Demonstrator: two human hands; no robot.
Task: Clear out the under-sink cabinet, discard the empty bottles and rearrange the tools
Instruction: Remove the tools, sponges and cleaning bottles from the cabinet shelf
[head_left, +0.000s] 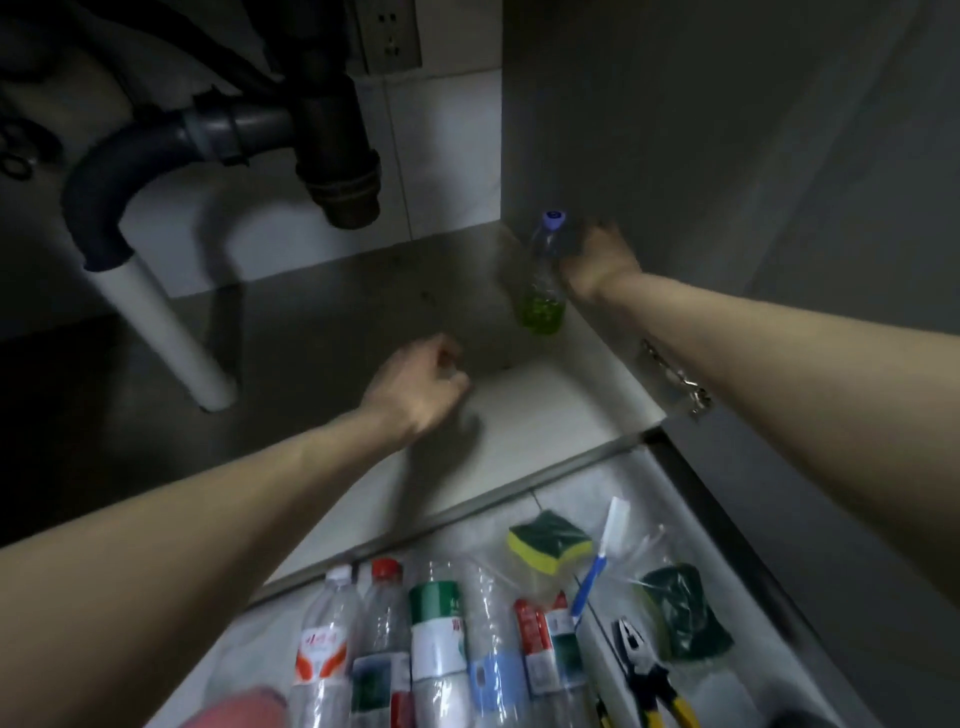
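Inside the cabinet's back right corner stands a clear bottle (543, 280) with a purple cap and a little green liquid at its bottom. My right hand (597, 260) grips its upper part from the right. My left hand (421, 384) hovers over the cabinet floor (322, 312) with loosely curled fingers and holds nothing. On the floor outside, a plastic sheet (639, 551) carries several empty plastic bottles (431, 634) lying side by side, a yellow-green sponge (550, 540), a blue-handled brush (597, 561), a dark green scouring pad (680, 613) and yellow-handled pliers (649, 675).
A black drain trap (332, 130) and curved pipe hang at the upper left, with a white pipe (166, 332) running down to the cabinet floor. A wall socket (389, 36) sits on the back wall. A door hinge (675, 379) is on the right side wall.
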